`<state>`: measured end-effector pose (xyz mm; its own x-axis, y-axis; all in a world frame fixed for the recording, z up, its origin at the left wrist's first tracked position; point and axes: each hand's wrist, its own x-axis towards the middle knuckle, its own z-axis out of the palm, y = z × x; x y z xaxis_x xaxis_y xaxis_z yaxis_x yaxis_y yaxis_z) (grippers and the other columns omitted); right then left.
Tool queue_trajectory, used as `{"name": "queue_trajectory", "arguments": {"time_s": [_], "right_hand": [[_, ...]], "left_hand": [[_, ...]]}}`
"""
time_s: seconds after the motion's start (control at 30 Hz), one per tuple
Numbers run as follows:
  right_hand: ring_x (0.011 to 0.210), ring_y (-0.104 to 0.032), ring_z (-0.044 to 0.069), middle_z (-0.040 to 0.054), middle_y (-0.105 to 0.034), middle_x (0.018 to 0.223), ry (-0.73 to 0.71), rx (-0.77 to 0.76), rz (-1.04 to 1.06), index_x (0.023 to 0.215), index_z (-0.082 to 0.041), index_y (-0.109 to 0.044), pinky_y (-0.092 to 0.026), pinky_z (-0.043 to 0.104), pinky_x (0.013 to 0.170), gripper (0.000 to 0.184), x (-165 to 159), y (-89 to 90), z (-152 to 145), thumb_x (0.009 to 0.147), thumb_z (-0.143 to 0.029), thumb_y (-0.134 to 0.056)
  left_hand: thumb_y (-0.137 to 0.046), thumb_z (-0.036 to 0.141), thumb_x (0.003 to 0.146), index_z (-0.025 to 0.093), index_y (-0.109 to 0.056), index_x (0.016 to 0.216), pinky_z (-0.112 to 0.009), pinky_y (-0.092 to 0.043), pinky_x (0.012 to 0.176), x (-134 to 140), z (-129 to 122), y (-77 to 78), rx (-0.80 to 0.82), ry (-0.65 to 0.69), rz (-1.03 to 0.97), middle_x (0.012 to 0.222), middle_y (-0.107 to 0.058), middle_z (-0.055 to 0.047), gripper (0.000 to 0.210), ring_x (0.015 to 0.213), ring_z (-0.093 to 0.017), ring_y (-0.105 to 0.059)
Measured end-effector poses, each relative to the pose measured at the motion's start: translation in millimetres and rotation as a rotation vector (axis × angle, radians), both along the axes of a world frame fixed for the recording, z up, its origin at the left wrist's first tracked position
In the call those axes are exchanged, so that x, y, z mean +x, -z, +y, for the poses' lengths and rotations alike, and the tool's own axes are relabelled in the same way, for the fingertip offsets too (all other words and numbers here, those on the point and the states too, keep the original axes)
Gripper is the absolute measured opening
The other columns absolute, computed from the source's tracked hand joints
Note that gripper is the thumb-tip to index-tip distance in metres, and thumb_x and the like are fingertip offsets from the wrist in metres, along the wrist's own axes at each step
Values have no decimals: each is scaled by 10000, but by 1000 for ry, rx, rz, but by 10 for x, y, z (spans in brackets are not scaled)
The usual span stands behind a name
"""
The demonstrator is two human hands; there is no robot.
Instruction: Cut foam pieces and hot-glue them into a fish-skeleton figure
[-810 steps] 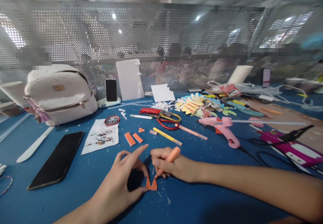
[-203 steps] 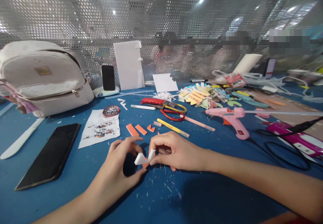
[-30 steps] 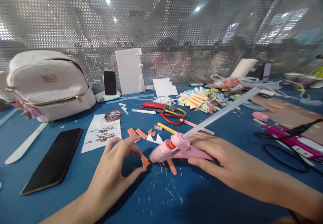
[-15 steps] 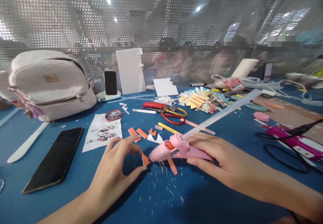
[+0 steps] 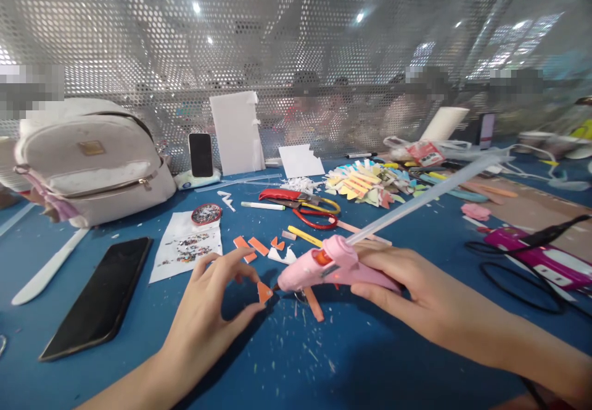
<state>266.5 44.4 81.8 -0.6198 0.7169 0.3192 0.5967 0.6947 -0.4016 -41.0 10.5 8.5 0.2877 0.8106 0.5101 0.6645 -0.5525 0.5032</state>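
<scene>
Between the thumb and fingertips of my left hand (image 5: 210,311) is a small orange foam-like piece (image 5: 264,293). My right hand (image 5: 411,293) is wrapped round a pink glue gun (image 5: 319,268), whose nozzle points left, close beside the orange piece. From the back of the gun a long clear glue stick (image 5: 425,195) slants up to the right. Beneath the gun an orange strip (image 5: 314,304) lies on the blue table. Just beyond my hands are more orange pieces (image 5: 258,246), torn white scraps (image 5: 282,254) and a yellow pen (image 5: 305,236).
Red-handled scissors (image 5: 317,217) and a heap of coloured paper scraps (image 5: 365,182) lie further back. Left are a black phone (image 5: 99,299), a glitter-strewn paper (image 5: 185,246) and a white backpack (image 5: 92,163). A magenta tool (image 5: 536,259) with a black cord lies right.
The glue gun has tilted and shifted slightly right, so its nozzle sits a little further from the orange piece. My left hand keeps its pinch.
</scene>
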Motion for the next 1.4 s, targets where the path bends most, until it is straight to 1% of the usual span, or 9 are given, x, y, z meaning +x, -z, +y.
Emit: {"name": "queue_trajectory", "arguments": {"time_s": [0.13,0.3,0.53,0.7,0.83,1.03,1.23,1.33,1.4], "right_hand": [[791,-678,231,54,-740,908,64,-145,91,1036,-246,-743,-561,306,679,386,48,29,27,987,-545,-504],[628,-480,167,11,-557,709,198,-486,251,1078,-201,-719,-449,286,589,473,59,4,34,958,-615,-524],[549,-301,103,-19,-460,672,159,-794,590,847,-178,-663,-240,242,486,472,226,78,192,924,-635,-574],[529,-326,92,-14,-497,686,294,-871,819,825,-191,-648,-264,219,458,433,478,182,259,839,-623,-689],[543,-343,102,5,-507,707,205,-898,761,845,-182,-653,-277,238,464,395,547,192,179,912,-571,-626],[557,-374,122,14,-489,653,170,-735,656,651,-196,-496,-312,275,489,465,372,80,-2,970,-528,-556],[592,-545,165,26,-605,708,296,-261,492,849,-222,-662,-442,265,507,344,246,164,-256,957,-535,-567],[660,-601,188,24,-647,770,71,74,362,920,-246,-616,-489,280,560,95,155,197,-301,963,-324,-582],[697,-597,195,30,-647,815,-141,162,303,945,-242,-575,-503,313,622,52,83,202,-275,972,-264,-536]], "left_hand": [[-698,276,927,357,-375,1413,-384,-415,905,3,-16,11,-54,-18,-165,1015,-711,17,589,888,-210,-601],[-724,231,907,336,-459,1367,-355,-453,913,9,-60,0,-14,-51,-297,1028,-694,13,541,959,-201,-597],[-723,153,898,309,-493,1333,-314,-480,896,11,-62,-37,71,-19,-303,1020,-692,23,516,939,-169,-605],[-740,176,886,314,-504,1315,-317,-474,893,8,-74,-23,40,-42,-320,1027,-693,21,508,933,-172,-604],[-761,224,869,298,-542,1266,-313,-455,878,72,-92,-50,-85,-50,-485,1002,-692,5,460,881,-174,-606],[-849,415,785,243,-590,1203,-282,-464,785,222,-102,-217,-480,96,-998,879,-676,-11,520,795,-157,-579],[-929,396,692,208,-681,1176,-320,-557,866,251,-172,-210,-992,67,-1559,941,-694,-33,575,754,-119,-630],[-938,348,686,211,-688,1169,-336,-577,886,236,-209,-145,-1094,39,-1676,963,-725,-51,561,835,-152,-680],[-903,363,737,208,-678,1193,-346,-577,903,225,-219,-110,-1088,76,-1679,1000,-732,-71,531,887,-169,-692]]}}
